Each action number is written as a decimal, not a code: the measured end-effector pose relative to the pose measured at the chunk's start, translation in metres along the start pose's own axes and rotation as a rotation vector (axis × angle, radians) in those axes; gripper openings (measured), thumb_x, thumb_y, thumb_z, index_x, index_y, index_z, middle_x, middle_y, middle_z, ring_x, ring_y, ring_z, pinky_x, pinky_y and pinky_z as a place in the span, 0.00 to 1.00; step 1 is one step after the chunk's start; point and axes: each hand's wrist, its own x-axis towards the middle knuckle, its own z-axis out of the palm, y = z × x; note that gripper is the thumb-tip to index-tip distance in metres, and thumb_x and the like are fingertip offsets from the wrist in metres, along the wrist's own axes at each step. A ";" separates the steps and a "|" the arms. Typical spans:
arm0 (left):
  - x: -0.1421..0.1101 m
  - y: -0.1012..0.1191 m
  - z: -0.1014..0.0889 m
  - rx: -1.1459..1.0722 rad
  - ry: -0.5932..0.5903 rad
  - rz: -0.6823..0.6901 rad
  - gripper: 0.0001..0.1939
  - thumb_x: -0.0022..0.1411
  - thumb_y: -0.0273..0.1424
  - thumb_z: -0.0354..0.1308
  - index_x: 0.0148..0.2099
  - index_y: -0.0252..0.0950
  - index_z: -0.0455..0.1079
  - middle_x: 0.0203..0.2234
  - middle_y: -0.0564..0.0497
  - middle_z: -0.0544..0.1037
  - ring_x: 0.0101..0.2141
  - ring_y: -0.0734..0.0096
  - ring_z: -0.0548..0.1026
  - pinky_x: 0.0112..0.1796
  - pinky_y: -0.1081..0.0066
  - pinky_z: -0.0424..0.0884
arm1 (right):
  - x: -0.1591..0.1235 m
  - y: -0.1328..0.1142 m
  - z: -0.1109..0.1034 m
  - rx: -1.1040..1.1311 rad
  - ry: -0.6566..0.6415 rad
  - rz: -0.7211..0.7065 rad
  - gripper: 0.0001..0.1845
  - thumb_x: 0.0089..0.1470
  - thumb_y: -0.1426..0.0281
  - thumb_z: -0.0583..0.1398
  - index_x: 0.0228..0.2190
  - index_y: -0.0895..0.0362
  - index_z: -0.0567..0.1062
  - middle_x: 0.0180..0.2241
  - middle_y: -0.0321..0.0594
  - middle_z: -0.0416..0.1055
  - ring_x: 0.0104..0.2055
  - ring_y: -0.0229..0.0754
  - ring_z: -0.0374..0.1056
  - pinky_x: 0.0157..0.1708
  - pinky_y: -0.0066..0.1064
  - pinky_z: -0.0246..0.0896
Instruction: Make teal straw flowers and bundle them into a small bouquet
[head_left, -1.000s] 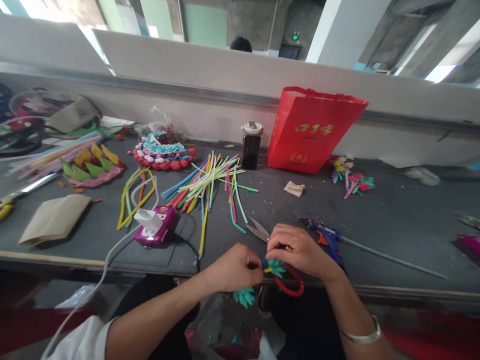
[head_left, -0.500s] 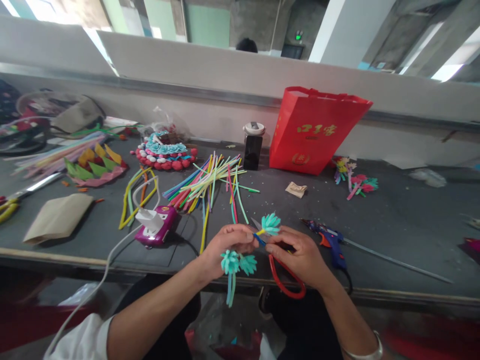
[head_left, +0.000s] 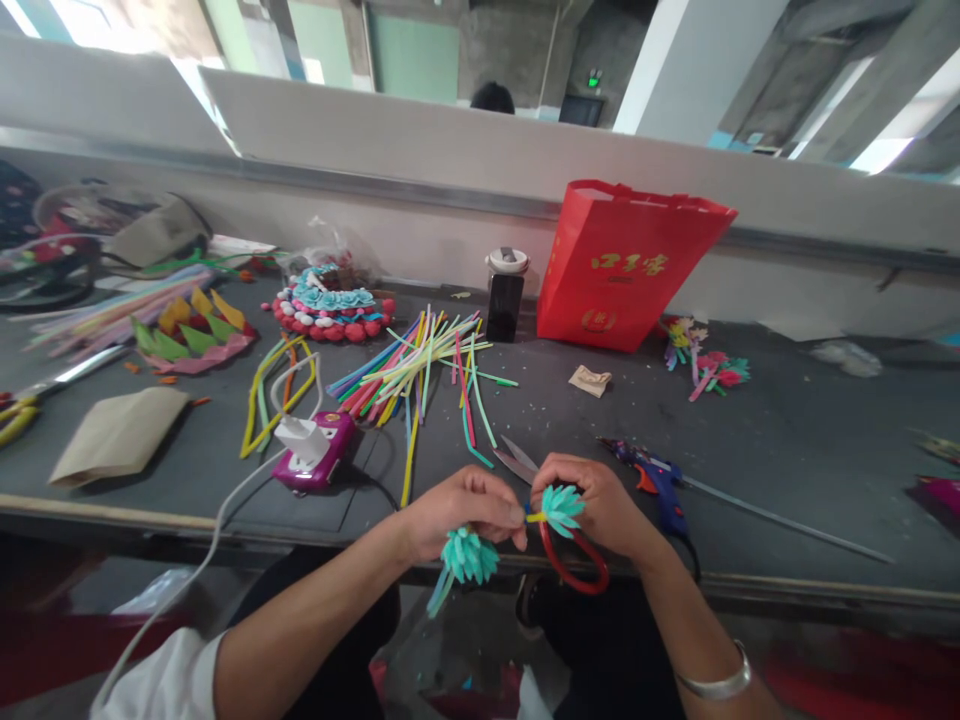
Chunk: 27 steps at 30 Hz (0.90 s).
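My left hand [head_left: 469, 510] is closed, its thumb and fingers pinching the blue-wrapped end of the yellow stem on a teal pipe-cleaner flower [head_left: 562, 510]. More teal pipe-cleaner flowers [head_left: 470, 556] with pale blue-green stems hang beneath that same palm. Closed around a pair of scissors [head_left: 574, 568] with red handles, my right hand [head_left: 589, 495] sits just behind the pinched flower. The scissor blades [head_left: 517, 460] point away over the table edge, slightly apart. Whether my right fingers also touch the flower is hidden by its petals.
Loose colored pipe cleaners [head_left: 420, 365] lie mid-table. A blue glue gun [head_left: 660, 480] with a long glue stick rests at right. Farther back stand a black bottle [head_left: 505, 305] and a red bag [head_left: 630, 265]. A purple power strip [head_left: 319, 455] with a white plug is at left.
Both hands have dropped slightly toward me. The pinched flower has moved down and right, and now points right. The hanging flowers have tilted and bunched together. More of the scissor blades shows.
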 end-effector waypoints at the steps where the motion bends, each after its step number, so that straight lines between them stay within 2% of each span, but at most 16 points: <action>1: -0.001 0.001 0.000 0.020 -0.003 -0.015 0.09 0.51 0.31 0.64 0.27 0.28 0.79 0.11 0.57 0.61 0.16 0.82 0.54 0.20 0.74 0.46 | 0.000 0.001 0.000 -0.002 0.001 0.001 0.05 0.50 0.77 0.64 0.26 0.57 0.76 0.26 0.33 0.69 0.29 0.36 0.65 0.31 0.26 0.56; 6: -0.001 -0.001 0.005 0.173 -0.016 -0.085 0.08 0.50 0.31 0.63 0.28 0.30 0.79 0.12 0.58 0.62 0.16 0.81 0.54 0.20 0.75 0.49 | 0.002 0.004 -0.002 -0.049 0.002 -0.019 0.05 0.54 0.72 0.66 0.27 0.56 0.77 0.27 0.34 0.69 0.31 0.37 0.65 0.32 0.27 0.57; 11: 0.006 -0.015 0.006 0.477 -0.016 -0.133 0.07 0.49 0.29 0.60 0.26 0.32 0.78 0.17 0.54 0.73 0.21 0.77 0.64 0.25 0.75 0.60 | 0.001 -0.002 -0.008 -0.131 -0.069 -0.160 0.06 0.55 0.72 0.66 0.27 0.56 0.75 0.28 0.35 0.70 0.33 0.38 0.66 0.35 0.28 0.58; 15: 0.009 -0.020 0.004 0.605 0.075 -0.104 0.09 0.49 0.28 0.56 0.26 0.32 0.77 0.17 0.56 0.72 0.21 0.77 0.64 0.26 0.75 0.60 | -0.005 -0.010 -0.010 -0.213 -0.049 -0.275 0.07 0.58 0.71 0.64 0.28 0.56 0.74 0.28 0.36 0.71 0.34 0.38 0.65 0.35 0.30 0.57; 19: 0.012 -0.014 0.001 0.455 0.286 0.008 0.08 0.50 0.29 0.57 0.26 0.31 0.76 0.18 0.55 0.71 0.22 0.77 0.64 0.25 0.76 0.58 | -0.013 -0.017 -0.006 -0.310 0.030 -0.361 0.06 0.60 0.70 0.62 0.30 0.56 0.73 0.29 0.36 0.73 0.33 0.39 0.64 0.36 0.32 0.57; 22: 0.014 -0.009 -0.001 0.236 0.399 0.109 0.07 0.49 0.29 0.59 0.25 0.31 0.77 0.16 0.55 0.69 0.21 0.78 0.61 0.24 0.76 0.55 | -0.016 -0.020 -0.002 -0.344 0.075 -0.355 0.05 0.60 0.70 0.62 0.31 0.55 0.73 0.29 0.37 0.73 0.33 0.39 0.64 0.35 0.32 0.58; 24: 0.014 -0.006 -0.003 0.051 0.407 0.151 0.07 0.48 0.29 0.60 0.25 0.30 0.77 0.14 0.56 0.66 0.19 0.79 0.59 0.23 0.75 0.54 | -0.016 -0.018 0.001 -0.331 0.093 -0.321 0.05 0.61 0.70 0.61 0.31 0.55 0.74 0.28 0.37 0.72 0.33 0.40 0.65 0.35 0.32 0.58; 27: 0.014 -0.004 -0.004 -0.176 0.304 0.196 0.08 0.49 0.29 0.61 0.26 0.28 0.78 0.10 0.59 0.58 0.17 0.80 0.56 0.23 0.74 0.55 | -0.013 -0.012 0.005 -0.263 0.132 -0.236 0.06 0.61 0.69 0.60 0.30 0.54 0.74 0.28 0.36 0.71 0.32 0.40 0.66 0.35 0.31 0.59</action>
